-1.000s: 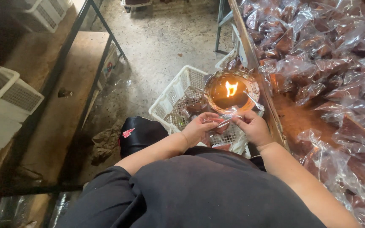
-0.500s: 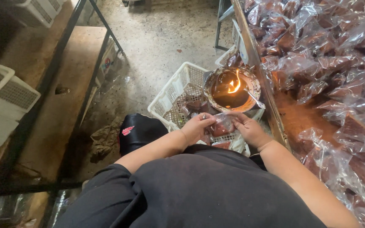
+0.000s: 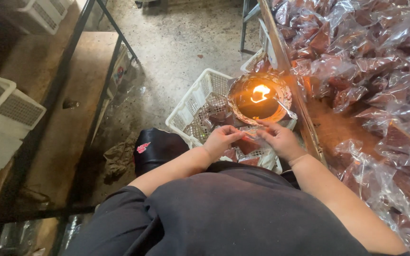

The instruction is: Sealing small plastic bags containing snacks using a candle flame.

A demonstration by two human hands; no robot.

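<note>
My left hand (image 3: 220, 140) and my right hand (image 3: 279, 139) pinch the two ends of a small clear plastic packet (image 3: 247, 136) with brown filling, held just below a foil-lined bowl (image 3: 259, 97). A flame (image 3: 260, 92) burns in the bowl. A thin metal rod (image 3: 284, 108) leans on the bowl's right rim. Under my hands stands a white plastic basket (image 3: 200, 106) with several brown packets in it.
A table on the right is heaped with clear bags of brown product (image 3: 371, 71), behind a wooden edge rail (image 3: 288, 80). A black shoe (image 3: 155, 148) and a rag (image 3: 119, 159) lie on the concrete floor. White crates (image 3: 5, 114) sit on a wooden rack at the left.
Both hands have drawn the packet slightly down and away from the flame. The flame has flickered and changed shape.
</note>
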